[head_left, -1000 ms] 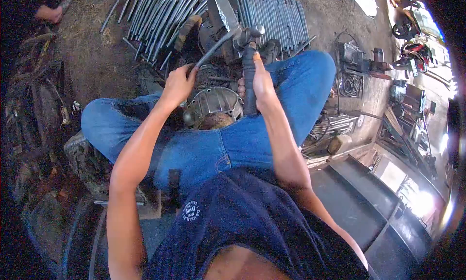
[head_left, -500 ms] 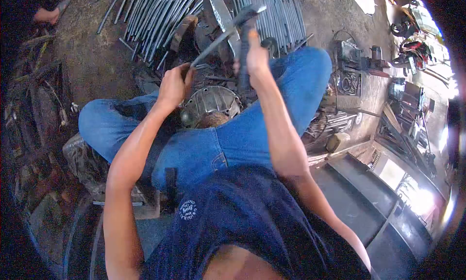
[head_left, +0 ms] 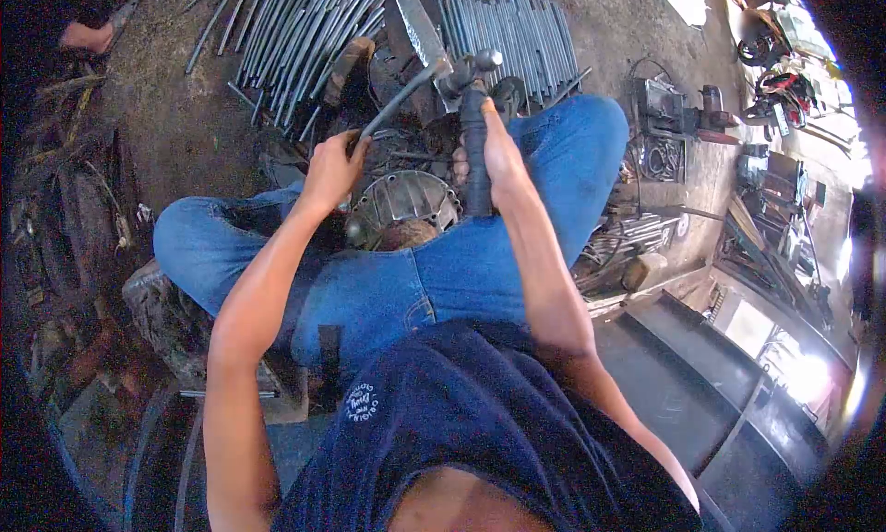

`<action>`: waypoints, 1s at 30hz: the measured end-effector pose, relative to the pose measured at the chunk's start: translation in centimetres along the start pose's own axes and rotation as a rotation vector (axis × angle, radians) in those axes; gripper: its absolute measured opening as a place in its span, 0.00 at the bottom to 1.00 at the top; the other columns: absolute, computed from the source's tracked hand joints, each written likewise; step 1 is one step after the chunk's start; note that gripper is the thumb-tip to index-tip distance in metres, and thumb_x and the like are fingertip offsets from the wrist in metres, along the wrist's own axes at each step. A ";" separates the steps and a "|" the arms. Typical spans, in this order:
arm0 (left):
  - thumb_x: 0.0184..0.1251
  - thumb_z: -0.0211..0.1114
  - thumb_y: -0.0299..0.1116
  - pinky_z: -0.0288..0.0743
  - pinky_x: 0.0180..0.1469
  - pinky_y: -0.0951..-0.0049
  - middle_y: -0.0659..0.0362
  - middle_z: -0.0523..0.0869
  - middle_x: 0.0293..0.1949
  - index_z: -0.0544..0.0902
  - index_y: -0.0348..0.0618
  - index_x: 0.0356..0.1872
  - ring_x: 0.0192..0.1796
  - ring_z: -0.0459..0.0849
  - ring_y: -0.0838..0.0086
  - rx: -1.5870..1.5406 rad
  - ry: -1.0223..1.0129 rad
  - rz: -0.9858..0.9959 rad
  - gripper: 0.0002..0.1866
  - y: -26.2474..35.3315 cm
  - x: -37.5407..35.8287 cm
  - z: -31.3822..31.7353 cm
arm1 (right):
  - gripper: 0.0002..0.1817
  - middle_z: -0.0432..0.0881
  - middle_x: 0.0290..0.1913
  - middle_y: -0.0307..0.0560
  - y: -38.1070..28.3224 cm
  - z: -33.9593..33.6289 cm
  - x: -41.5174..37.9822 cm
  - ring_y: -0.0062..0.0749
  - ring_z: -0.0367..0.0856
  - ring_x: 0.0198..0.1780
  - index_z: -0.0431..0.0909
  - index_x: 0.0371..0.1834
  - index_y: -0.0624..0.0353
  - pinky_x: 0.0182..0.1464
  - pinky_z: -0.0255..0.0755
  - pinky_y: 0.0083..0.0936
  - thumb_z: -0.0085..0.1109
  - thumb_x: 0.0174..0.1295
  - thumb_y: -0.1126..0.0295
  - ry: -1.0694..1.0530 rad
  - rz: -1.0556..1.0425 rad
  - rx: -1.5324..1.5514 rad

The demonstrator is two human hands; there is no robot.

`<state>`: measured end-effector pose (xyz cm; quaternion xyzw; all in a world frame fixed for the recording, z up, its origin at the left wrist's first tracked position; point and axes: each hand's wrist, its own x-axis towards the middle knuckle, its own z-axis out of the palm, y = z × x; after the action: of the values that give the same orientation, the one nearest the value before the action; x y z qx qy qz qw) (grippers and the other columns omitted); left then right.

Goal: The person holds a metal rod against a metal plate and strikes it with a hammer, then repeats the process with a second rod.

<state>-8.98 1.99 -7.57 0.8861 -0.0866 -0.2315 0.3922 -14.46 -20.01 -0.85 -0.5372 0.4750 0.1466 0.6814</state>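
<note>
My left hand is closed round the near end of a thin metal rod. The rod slants up and right, its far end by a long flat metal bar. My right hand grips a hammer by its dark wrapped handle, with the head up beside the rod's far end. Whether hammer and rod touch I cannot tell. Below, between my legs, lies a round ribbed metal housing.
Many metal rods lie in a left pile and a right pile. A machine stands at the right, with motorcycles beyond. Another person's foot shows at the upper left. Metal plates lie lower right.
My right hand and the hammer have come lower, and the hammer head has swung to the right of the rod's end. The rod's far end sits slightly lower.
</note>
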 end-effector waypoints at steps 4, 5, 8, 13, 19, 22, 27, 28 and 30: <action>0.67 0.60 0.42 0.76 0.47 0.59 0.38 0.84 0.38 0.81 0.29 0.45 0.43 0.83 0.46 -0.007 0.002 0.054 0.21 -1.1 0.5 0.5 | 0.38 0.76 0.16 0.45 -7.2 -0.4 -4.0 0.31 0.73 0.15 0.75 0.25 0.60 0.21 0.69 0.28 0.33 0.66 0.34 0.048 -0.327 -0.020; 0.67 0.60 0.43 0.76 0.47 0.60 0.38 0.84 0.40 0.80 0.29 0.48 0.43 0.84 0.47 0.025 0.031 0.103 0.22 -1.6 0.6 0.7 | 0.38 0.75 0.16 0.46 -9.3 -0.4 -5.5 0.31 0.73 0.14 0.74 0.23 0.60 0.20 0.69 0.28 0.31 0.67 0.34 0.064 -0.467 -0.040; 0.68 0.59 0.43 0.76 0.46 0.60 0.38 0.84 0.39 0.81 0.30 0.47 0.43 0.84 0.47 0.080 0.105 0.137 0.22 -2.1 0.8 1.4 | 0.31 0.69 0.18 0.44 -13.2 1.0 -7.8 0.28 0.67 0.18 0.67 0.32 0.57 0.21 0.66 0.25 0.30 0.67 0.37 0.105 -0.756 0.188; 0.68 0.59 0.43 0.76 0.48 0.58 0.38 0.84 0.41 0.81 0.30 0.47 0.44 0.83 0.46 0.080 0.110 0.111 0.21 -0.8 0.2 0.4 | 0.36 0.73 0.18 0.45 -1.6 1.6 5.6 0.33 0.72 0.16 0.72 0.28 0.61 0.20 0.67 0.28 0.37 0.66 0.34 0.260 -0.609 -0.224; 0.65 0.61 0.43 0.75 0.43 0.52 0.35 0.82 0.33 0.80 0.33 0.48 0.41 0.82 0.44 0.027 0.050 0.016 0.22 -1.3 0.3 0.3 | 0.34 0.73 0.18 0.44 -2.1 1.4 -0.1 0.29 0.71 0.16 0.70 0.25 0.57 0.19 0.68 0.28 0.38 0.66 0.34 -0.046 -0.116 0.028; 0.65 0.61 0.43 0.75 0.42 0.52 0.35 0.82 0.31 0.80 0.34 0.48 0.38 0.82 0.42 0.045 0.006 0.002 0.21 -0.4 0.1 -0.1 | 0.33 0.73 0.18 0.44 -1.1 1.2 -1.0 0.28 0.71 0.16 0.70 0.26 0.57 0.19 0.67 0.27 0.37 0.66 0.35 0.032 -0.118 -0.013; 0.67 0.59 0.39 0.75 0.41 0.52 0.37 0.82 0.32 0.81 0.34 0.46 0.38 0.81 0.42 0.095 0.079 0.155 0.17 -0.6 0.0 0.1 | 0.33 0.73 0.19 0.42 2.8 0.3 2.9 0.27 0.72 0.18 0.71 0.26 0.56 0.20 0.67 0.26 0.37 0.66 0.34 0.158 -0.054 -0.133; 0.67 0.59 0.39 0.75 0.41 0.52 0.37 0.82 0.32 0.81 0.34 0.46 0.38 0.81 0.42 0.096 0.080 0.153 0.17 -0.2 -0.1 -0.2 | 0.33 0.73 0.19 0.42 0.4 0.8 0.2 0.27 0.71 0.17 0.70 0.28 0.56 0.20 0.68 0.26 0.36 0.66 0.34 -0.012 0.030 0.014; 0.67 0.60 0.39 0.76 0.43 0.54 0.37 0.83 0.35 0.82 0.33 0.45 0.40 0.82 0.43 -0.032 -0.067 -0.019 0.17 0.9 -0.2 -0.8 | 0.34 0.72 0.18 0.42 -1.8 0.5 -0.8 0.27 0.70 0.16 0.70 0.29 0.57 0.20 0.68 0.26 0.36 0.66 0.34 -0.079 0.042 0.065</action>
<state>-8.76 1.94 -6.37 0.8721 -0.0875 -0.2660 0.4012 -13.39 -19.98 0.84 -0.4985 0.4635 0.1666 0.7134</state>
